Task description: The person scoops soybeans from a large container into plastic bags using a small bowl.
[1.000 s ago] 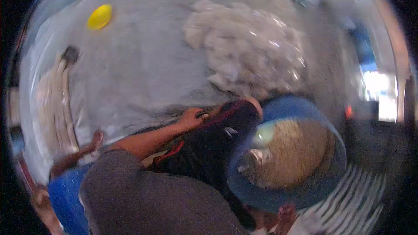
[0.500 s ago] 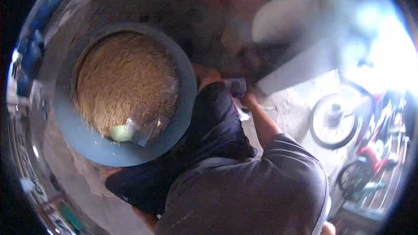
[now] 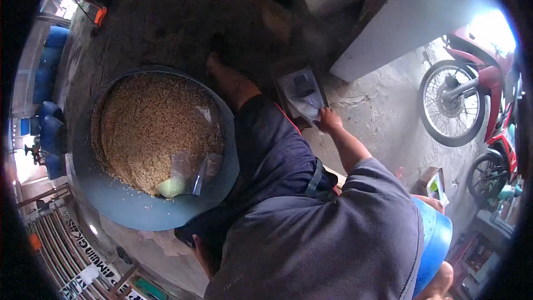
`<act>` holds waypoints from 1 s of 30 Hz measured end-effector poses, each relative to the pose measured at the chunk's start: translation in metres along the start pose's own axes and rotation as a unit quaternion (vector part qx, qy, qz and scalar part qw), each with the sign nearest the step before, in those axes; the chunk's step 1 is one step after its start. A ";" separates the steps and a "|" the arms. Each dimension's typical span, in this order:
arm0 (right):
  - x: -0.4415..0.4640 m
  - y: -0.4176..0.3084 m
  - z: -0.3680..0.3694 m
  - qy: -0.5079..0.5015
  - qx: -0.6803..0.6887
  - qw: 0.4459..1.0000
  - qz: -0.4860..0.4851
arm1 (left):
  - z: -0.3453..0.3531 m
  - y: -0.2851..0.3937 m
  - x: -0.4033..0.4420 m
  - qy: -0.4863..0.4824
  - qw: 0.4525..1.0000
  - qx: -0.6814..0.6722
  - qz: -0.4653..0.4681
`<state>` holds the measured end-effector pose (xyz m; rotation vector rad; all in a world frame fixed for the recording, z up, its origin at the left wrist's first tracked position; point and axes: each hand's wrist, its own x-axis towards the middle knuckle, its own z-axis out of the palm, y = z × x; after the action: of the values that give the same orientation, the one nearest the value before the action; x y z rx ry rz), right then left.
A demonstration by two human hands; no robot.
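My right hand (image 3: 331, 120) is closed at the near corner of a whitish plastic bag (image 3: 312, 109) with a dark patch. The bag lies in a shallow brown-rimmed box (image 3: 281, 90) beside my leg. My left hand (image 3: 200, 249) is partly visible low beside my dark shorts; its fingers are mostly hidden. A wide grey-blue basin (image 3: 133, 214) in front of me holds a broad heap of tan grains (image 3: 158, 125). A pale green rounded thing (image 3: 172, 186) and clear plastic bags (image 3: 204, 172) rest on the grains near the basin's edge.
A white slab-like surface (image 3: 383, 30) juts in at upper right. Beyond it stands a red motorcycle (image 3: 491, 86). A blue plastic seat or tub (image 3: 434, 239) is behind my shoulder, with another person's hand (image 3: 435, 204) near it. Blue barrels (image 3: 53, 66) stand at far left.
The view has shifted and sharpened. My right hand stays at the box, and more of the bag shows. The basin sits lower in view; the blue seat or tub now shows more.
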<state>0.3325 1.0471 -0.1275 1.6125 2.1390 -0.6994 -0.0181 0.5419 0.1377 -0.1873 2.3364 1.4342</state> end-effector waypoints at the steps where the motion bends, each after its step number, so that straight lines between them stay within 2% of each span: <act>1: 0.011 0.003 0.000 -0.004 -0.020 0.999 0.024 | 0.005 0.004 0.000 -0.004 1.000 -0.007 0.007; 4: 0.029 0.019 0.017 0.004 -0.122 0.991 0.053 | 0.016 0.020 -0.014 -0.010 0.999 -0.028 0.025; 6: 0.107 0.071 0.099 -0.098 -0.086 0.991 0.024 | 0.024 0.032 -0.018 -0.027 0.999 -0.031 0.031; 7: 0.118 0.044 0.097 -0.183 -0.081 0.980 0.006 | 0.028 0.036 -0.020 -0.035 0.999 -0.012 0.023; 9: 0.119 0.011 0.046 -0.346 -0.083 0.935 -0.006 | 0.030 0.040 -0.015 -0.080 0.992 0.097 -0.032; 10: 0.119 -0.002 0.018 -0.423 -0.084 0.902 -0.008 | 0.020 0.008 -0.006 -0.054 0.978 0.202 -0.014; 12: 0.124 -0.027 -0.007 -0.460 -0.102 0.882 -0.020 | -0.005 -0.067 0.019 -0.012 0.912 0.410 0.011; 15: 0.156 -0.042 -0.024 -0.393 -0.133 0.909 -0.041 | 0.043 0.018 -0.008 -0.058 0.844 0.523 -0.099; 18: 0.166 -0.045 -0.051 -0.229 -0.164 0.958 -0.049 | 0.049 0.033 0.001 -0.065 0.867 0.490 0.071; 21: 0.118 -0.083 -0.109 0.061 -0.114 0.989 -0.077 | 0.077 0.068 0.027 -0.062 0.899 0.372 0.223; 23: 0.041 -0.155 -0.169 0.255 0.030 0.945 -0.203 | 0.096 0.083 0.075 -0.014 0.915 0.344 0.212; 24: -0.003 -0.200 -0.190 0.298 0.120 0.896 -0.307 | 0.104 0.079 0.105 0.029 0.893 0.380 0.239; 25: -0.039 -0.243 -0.198 0.282 0.197 0.847 -0.406 | 0.113 0.081 0.128 0.093 0.787 0.538 0.288; 26: -0.065 -0.284 -0.191 0.214 0.254 0.812 -0.481 | 0.118 0.074 0.150 0.098 0.756 0.588 0.270; 27: -0.078 -0.319 -0.173 0.066 0.402 0.749 -0.522 | 0.123 0.067 0.172 0.101 0.722 0.637 0.252; 28: -0.089 -0.348 -0.170 0.029 0.308 0.805 -0.506 | 0.132 0.072 0.178 0.095 0.702 0.667 0.231; 29: -0.076 -0.376 -0.143 0.186 0.242 0.773 -0.557 | 0.136 0.064 0.191 0.079 0.716 0.643 0.261; 30: -0.062 -0.395 -0.121 0.210 0.142 0.825 -0.505 | 0.134 0.045 0.206 0.063 0.727 0.620 0.288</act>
<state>-0.0294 0.9825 0.0708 0.6100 3.3607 -1.0453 -0.1862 0.6995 0.0403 0.8914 3.0320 -0.2960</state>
